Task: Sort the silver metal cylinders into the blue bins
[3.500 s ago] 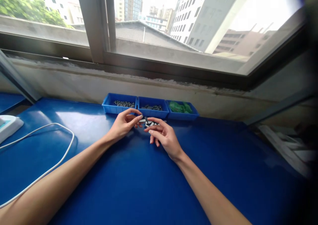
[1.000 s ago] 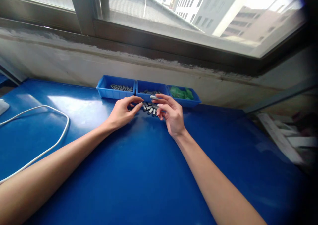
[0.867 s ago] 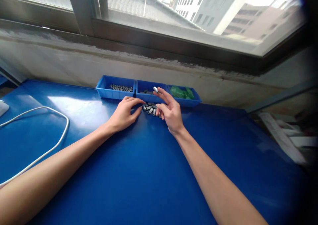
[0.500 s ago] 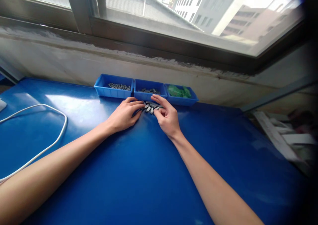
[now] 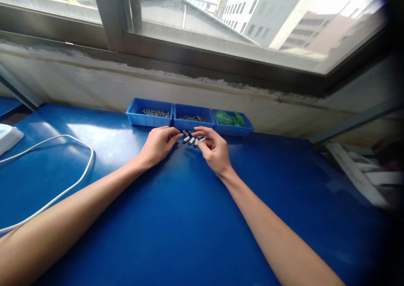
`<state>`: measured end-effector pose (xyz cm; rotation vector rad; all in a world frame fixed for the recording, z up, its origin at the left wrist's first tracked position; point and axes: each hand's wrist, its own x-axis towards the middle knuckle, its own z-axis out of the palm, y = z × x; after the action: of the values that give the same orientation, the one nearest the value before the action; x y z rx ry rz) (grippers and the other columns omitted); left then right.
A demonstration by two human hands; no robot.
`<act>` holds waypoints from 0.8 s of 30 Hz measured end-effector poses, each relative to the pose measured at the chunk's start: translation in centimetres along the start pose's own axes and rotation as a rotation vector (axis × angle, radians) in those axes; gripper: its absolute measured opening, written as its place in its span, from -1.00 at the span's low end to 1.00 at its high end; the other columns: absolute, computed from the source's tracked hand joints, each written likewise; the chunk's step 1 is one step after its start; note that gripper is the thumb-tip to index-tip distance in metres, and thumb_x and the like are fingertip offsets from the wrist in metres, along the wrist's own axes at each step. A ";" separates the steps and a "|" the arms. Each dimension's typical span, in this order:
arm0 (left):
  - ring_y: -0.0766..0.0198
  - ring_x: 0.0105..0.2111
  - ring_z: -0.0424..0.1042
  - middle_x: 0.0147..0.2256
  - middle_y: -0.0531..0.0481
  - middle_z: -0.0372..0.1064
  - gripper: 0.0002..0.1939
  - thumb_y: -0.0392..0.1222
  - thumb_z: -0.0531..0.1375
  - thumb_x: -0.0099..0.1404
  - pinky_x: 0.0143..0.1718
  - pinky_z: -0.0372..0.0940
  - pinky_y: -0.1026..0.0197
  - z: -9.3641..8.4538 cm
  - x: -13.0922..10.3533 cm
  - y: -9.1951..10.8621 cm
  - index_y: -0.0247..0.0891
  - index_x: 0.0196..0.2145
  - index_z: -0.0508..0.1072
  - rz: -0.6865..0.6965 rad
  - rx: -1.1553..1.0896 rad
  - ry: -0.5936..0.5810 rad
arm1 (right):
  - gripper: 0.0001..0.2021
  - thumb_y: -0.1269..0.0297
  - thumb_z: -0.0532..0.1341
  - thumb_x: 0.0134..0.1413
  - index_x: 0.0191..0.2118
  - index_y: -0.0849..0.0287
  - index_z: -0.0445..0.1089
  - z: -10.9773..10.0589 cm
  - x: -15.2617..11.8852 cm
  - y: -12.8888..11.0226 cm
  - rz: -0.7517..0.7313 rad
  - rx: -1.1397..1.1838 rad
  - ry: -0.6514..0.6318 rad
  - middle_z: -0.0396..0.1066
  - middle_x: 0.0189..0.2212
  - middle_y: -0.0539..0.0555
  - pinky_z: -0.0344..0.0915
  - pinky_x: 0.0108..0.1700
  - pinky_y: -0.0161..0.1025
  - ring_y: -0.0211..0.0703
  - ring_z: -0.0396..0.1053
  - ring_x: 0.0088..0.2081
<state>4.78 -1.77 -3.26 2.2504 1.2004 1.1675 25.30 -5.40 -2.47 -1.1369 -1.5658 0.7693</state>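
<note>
Several small silvery metal pieces (image 5: 191, 140), short and oblong with dark ends, lie in a loose pile on the blue table between my hands. My left hand (image 5: 160, 144) is at the pile's left edge, thumb and fingers pinched together; whatever is between the tips is too small to make out. On the right side of the pile, my right hand (image 5: 216, 150) has its thumb and curled fingers closed on one metal piece (image 5: 202, 139), while the index finger stretches over the pile. Part of the pile is hidden behind this hand.
Three blue bins stand behind the pile: a left bin (image 5: 135, 118) with small metal parts, a middle bin (image 5: 189, 123) with darker pieces, a right bin (image 5: 233, 130) with green plastic. A white cable (image 5: 80, 180) and white device (image 5: 9, 138) lie left. A window (image 5: 202, 50) is behind.
My left fingers have drawn back from over the pile into a pinch, uncovering pieces at its left. My right hand stays nearly in place. The view has shifted slightly.
</note>
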 end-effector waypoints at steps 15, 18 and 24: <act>0.18 -0.27 0.60 -0.27 -0.11 0.61 -0.62 -0.04 0.46 0.11 -0.12 0.53 0.12 -0.5 0.2 0.4 -0.31 -0.19 0.57 -0.163 -0.545 0.001 | -0.62 0.28 0.27 0.11 0.07 0.09 0.43 0.0 0.1 -0.6 0.078 0.093 -0.192 0.56 -0.31 0.01 0.08 -0.56 -0.34 -0.39 0.15 -0.61; 0.19 -0.26 0.60 -0.24 -0.10 0.60 -0.56 -0.11 0.44 0.13 -0.09 0.53 0.11 -0.5 0.1 0.6 -0.29 -0.05 0.51 -0.139 -0.544 -0.024 | -0.58 0.31 0.27 0.10 0.11 0.04 0.42 0.0 0.0 -0.5 0.070 0.060 -0.217 0.56 -0.21 0.02 0.07 -0.57 -0.35 -0.42 0.12 -0.62; 0.24 -0.27 0.59 -0.21 -0.08 0.58 -0.46 -0.21 0.42 0.13 -0.13 0.52 0.18 -0.5 -0.1 0.8 -0.26 0.06 0.41 -0.073 -0.506 -0.024 | -0.61 0.32 0.28 0.06 0.06 0.07 0.49 0.0 0.2 -0.5 0.095 0.055 -0.276 0.54 -0.23 0.01 0.07 -0.56 -0.36 -0.43 0.13 -0.60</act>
<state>4.75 -2.36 -2.55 1.8204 0.8479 1.2439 25.13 -5.40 -1.97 -1.1062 -1.7143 1.0634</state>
